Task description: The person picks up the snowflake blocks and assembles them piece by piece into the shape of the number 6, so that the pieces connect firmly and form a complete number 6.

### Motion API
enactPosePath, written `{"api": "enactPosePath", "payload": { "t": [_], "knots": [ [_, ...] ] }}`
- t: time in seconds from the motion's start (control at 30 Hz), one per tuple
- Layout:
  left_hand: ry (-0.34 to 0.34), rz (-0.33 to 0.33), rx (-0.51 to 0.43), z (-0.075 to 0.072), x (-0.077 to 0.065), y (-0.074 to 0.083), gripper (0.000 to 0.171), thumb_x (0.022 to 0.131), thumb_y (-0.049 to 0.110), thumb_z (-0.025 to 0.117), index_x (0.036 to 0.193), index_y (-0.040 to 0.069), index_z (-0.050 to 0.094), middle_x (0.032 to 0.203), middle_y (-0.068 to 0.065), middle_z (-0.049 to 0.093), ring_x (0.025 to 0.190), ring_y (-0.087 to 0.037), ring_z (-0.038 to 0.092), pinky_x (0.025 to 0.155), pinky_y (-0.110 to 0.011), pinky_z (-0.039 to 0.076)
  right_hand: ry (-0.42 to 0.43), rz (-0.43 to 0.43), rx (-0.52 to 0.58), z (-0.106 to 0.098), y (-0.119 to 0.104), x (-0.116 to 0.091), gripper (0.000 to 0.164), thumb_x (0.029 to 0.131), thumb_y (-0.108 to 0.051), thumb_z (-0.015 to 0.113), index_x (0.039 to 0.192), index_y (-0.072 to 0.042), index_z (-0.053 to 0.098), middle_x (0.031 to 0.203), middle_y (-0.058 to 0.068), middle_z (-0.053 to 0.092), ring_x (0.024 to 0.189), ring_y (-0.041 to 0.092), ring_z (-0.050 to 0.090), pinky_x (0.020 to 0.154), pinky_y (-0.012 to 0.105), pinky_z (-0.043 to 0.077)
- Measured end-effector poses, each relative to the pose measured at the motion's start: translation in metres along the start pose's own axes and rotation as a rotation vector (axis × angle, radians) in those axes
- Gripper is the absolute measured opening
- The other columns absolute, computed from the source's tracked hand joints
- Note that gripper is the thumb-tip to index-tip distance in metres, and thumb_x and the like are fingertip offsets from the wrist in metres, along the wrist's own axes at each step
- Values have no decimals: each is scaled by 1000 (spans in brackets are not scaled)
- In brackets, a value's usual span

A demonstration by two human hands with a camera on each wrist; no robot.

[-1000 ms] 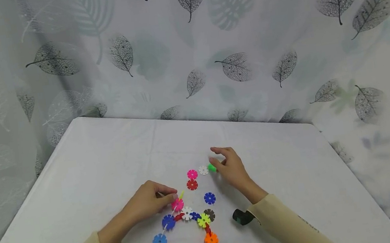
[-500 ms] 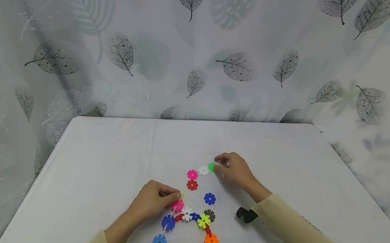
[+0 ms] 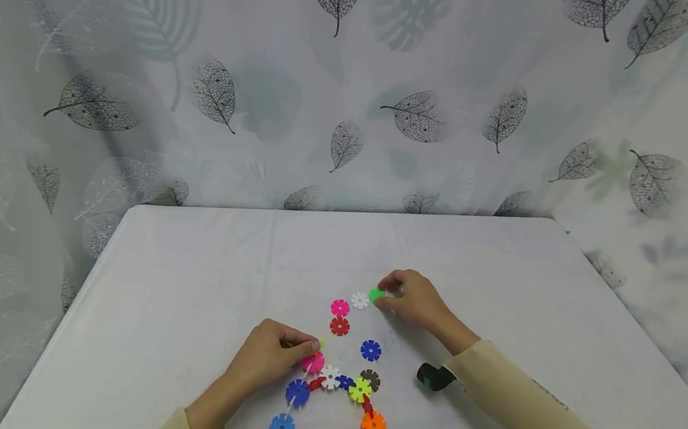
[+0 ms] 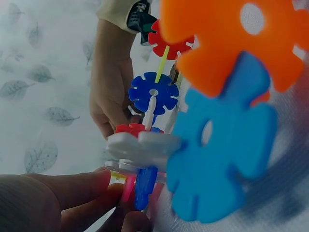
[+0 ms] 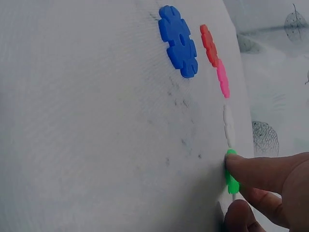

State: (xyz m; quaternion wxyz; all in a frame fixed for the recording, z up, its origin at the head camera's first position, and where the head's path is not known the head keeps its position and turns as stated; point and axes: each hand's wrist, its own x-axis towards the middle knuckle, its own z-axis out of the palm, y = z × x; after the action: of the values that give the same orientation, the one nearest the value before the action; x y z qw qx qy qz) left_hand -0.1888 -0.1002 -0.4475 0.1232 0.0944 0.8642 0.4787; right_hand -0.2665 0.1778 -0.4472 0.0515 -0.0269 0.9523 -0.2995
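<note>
Notched plastic snowflake discs in many colours are linked into a ring, with the blue disc (image 3: 297, 392) at its left and the orange disc (image 3: 372, 425) at its right. My left hand (image 3: 267, 355) pinches the yellow disc (image 3: 322, 343) at the ring's far end, beside the pink disc (image 3: 313, 362); in the left wrist view the fingertips partly hide it. Farther back, my right hand (image 3: 417, 299) holds a loose green disc (image 3: 376, 295) between thumb and finger. In the right wrist view the thumb lies over the green disc (image 5: 232, 181), close to the table.
Beside the green disc lies a loose white disc (image 3: 360, 301), then a pink disc (image 3: 340, 308) and a red disc (image 3: 340, 326). Nearer are a blue disc (image 3: 371, 350) and a dark disc (image 3: 370, 379). A leaf-patterned curtain (image 3: 301, 89) hangs behind the white table (image 3: 194, 263).
My right hand has shifted slightly right and down, and its finger and thumb have closed in on the green disc. The left hand has moved slightly right, still at the yellow disc.
</note>
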Motion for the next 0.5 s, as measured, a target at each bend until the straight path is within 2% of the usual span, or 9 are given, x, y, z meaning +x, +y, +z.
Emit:
{"api": "enactPosePath", "payload": {
  "t": [0.2,0.33,0.5],
  "knots": [
    [4,12,0,-1,-2,-1,16,90,25,77,97,11,83,76,8,70,65,-12,50,54,-23,37,-17,14,95,-4,-1,-1,25,85,-19,84,104,-12,69,90,0,64,77,18,57,65,31,51],
    [-2,12,-8,-2,-3,0,16,89,25,78,95,12,83,77,8,70,65,-13,51,54,-24,39,-36,-12,182,-3,-5,-4,20,87,-13,81,103,-10,69,88,0,67,70,17,62,63,30,55],
    [-10,8,-11,-1,-3,0,15,88,26,80,94,13,83,73,8,68,64,-13,50,53,-23,38,-132,-46,242,1,-15,-11,21,89,-18,80,109,-13,72,85,-1,70,64,18,65,65,32,55]
  ]
}}
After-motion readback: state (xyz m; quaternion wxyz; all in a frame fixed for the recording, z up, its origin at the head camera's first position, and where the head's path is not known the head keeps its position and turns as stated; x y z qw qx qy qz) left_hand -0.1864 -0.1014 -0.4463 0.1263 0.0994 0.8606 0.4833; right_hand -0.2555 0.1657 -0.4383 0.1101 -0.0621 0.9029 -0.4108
